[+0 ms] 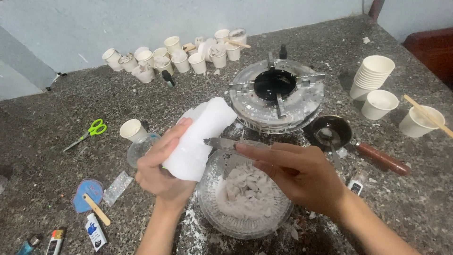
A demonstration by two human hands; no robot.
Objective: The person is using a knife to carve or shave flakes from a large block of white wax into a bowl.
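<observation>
My left hand [163, 163] grips a large white wax block [200, 137], tilted over a clear glass bowl [212, 203]. The bowl holds several pale wax shavings [247, 191]. My right hand [297, 172] holds a knife [222, 143] with its blade laid against the block's side, forefinger stretched along the blade. Both hands hover just above the bowl's rim on a dark speckled stone counter [66, 118].
A round gas burner [277, 94] sits behind the bowl, with a small dark pan [332, 132] with a red handle to its right. White paper cups [373, 73] stand at right, more cups [174, 59] at the back. Green scissors [92, 130], lighters [55, 241] and a wooden stick [96, 209] lie at left.
</observation>
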